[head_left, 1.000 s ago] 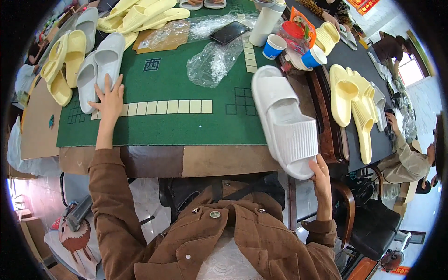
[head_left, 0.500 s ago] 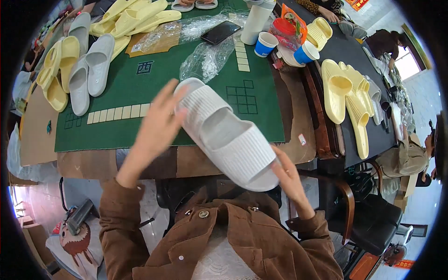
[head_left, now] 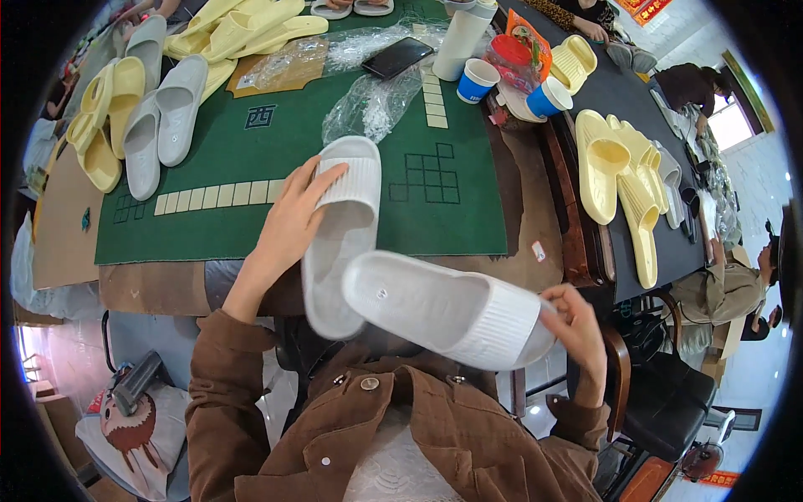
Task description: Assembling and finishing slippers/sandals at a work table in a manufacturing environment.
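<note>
My left hand [head_left: 288, 216] is closed on the upper strap area of a light grey ribbed slide slipper [head_left: 328, 268], which stands nearly upright with its toe end away from me. A matching slide slipper [head_left: 410, 297] lies tilted sideways in front of me, its heel end overlapping the lower part of the first. My right hand [head_left: 577, 328] grips it by the toe end at the right, fingers round the edge. The insoles of both slippers face up. Both are held above the near edge of the green table mat [head_left: 209, 238].
Yellow slippers [head_left: 251, 33] and grey slippers [head_left: 180, 109] lie at the far left. Clear plastic wrap [head_left: 360, 109], a black phone [head_left: 397, 58], a white bottle [head_left: 462, 42] and paper cups [head_left: 478, 79] stand beyond. More yellow slippers [head_left: 602, 159] rest on the dark table at right.
The two slippers, nested together before, are now apart. My right hand has swung one to the right and turned it sideways, while my left hand keeps the other.
</note>
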### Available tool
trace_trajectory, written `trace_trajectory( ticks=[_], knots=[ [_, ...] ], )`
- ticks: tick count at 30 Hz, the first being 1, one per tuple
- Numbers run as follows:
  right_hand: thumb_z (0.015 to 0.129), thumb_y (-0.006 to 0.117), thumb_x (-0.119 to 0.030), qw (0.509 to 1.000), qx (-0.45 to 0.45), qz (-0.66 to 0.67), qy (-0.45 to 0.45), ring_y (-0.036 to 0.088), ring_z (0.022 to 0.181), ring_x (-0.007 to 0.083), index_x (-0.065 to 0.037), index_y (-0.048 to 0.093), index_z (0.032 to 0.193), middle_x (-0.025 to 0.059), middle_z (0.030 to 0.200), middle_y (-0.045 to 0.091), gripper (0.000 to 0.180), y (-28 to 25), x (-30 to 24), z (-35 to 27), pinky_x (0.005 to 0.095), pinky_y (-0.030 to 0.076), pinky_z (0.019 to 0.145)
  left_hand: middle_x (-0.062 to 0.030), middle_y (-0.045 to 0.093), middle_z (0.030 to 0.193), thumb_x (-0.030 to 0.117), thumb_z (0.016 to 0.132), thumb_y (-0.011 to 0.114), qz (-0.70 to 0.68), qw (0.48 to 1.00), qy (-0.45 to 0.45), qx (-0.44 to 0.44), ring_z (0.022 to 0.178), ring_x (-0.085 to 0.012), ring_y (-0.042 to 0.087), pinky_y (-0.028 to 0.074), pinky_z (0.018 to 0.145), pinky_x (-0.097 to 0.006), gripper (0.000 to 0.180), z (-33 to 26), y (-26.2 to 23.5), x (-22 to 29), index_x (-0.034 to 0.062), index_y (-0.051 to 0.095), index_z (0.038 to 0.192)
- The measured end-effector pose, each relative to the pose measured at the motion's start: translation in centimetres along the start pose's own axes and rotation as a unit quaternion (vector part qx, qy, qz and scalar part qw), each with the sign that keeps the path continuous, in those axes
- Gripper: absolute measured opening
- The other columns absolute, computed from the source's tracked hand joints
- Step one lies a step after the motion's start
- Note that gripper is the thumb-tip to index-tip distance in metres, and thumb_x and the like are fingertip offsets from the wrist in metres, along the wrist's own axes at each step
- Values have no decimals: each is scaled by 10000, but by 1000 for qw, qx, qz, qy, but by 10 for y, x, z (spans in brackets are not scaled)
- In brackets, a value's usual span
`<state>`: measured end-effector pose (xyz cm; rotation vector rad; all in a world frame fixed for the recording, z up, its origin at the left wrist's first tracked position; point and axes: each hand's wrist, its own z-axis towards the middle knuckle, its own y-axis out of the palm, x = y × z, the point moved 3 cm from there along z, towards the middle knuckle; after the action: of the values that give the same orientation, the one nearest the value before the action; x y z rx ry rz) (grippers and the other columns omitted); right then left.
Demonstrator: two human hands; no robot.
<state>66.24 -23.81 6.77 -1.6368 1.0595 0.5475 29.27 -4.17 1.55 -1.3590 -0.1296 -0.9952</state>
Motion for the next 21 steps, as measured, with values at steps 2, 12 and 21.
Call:
trace_trajectory(
  ticks=[2, 12, 21],
  knots=[
    [847, 631, -60, 995, 42, -44, -80, 579, 807, 72, 6, 603, 1071, 37, 866, 646, 235, -12, 4, 22, 230, 463, 699, -197, 346, 1465, -73, 799, 505, -17, 1000, -4, -6, 1347, -372, 343, 304, 1106, -404, 627, -6, -2, -3, 173, 473, 1376],
    [860, 586, -97, 917, 15, -263, -298, 651, 912, 281, -69, 670, 1047, 121, 1007, 677, 207, 49, -66, 173, 350, 501, 801, -178, 312, 1490, -119, 797, 505, -139, 990, -3, -16, 1379, -352, 297, 276, 1128, -395, 615, -6, 28, 13, 170, 514, 1339],
    [842, 621, -136, 893, -45, -218, -392, 646, 905, 268, -74, 669, 1023, 87, 994, 682, 198, 101, -111, 237, 353, 497, 787, -179, 308, 1482, -144, 736, 480, -130, 987, -23, 92, 1382, -384, 268, 250, 1137, -427, 665, -13, 50, 26, 150, 513, 1332]
  ],
)
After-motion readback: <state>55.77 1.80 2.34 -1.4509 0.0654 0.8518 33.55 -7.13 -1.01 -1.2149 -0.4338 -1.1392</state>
